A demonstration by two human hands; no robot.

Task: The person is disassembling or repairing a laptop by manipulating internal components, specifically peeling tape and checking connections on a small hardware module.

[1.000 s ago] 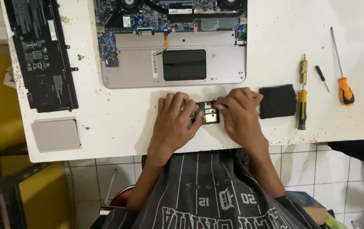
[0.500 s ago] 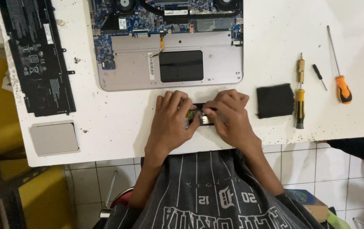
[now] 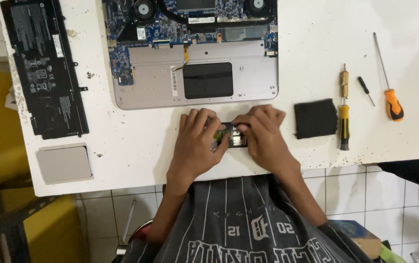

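Observation:
A small dark circuit module with green edges lies on the white table close to its near edge. My left hand grips its left end with fingers curled over it. My right hand pinches its right end from above. Most of the module is hidden under my fingers. Just beyond my hands lies an opened silver laptop, bottom cover off, with its blue board, fans and dark trackpad back exposed.
A long black battery pack lies at the far left, a grey square pad below it. Right of my hands sit a black square pad, a yellow-handled screwdriver, a small black driver and an orange-handled screwdriver.
Both hands have stayed on the small module; my fingers have shifted slightly over it. The view has drifted a little, nothing else has moved.

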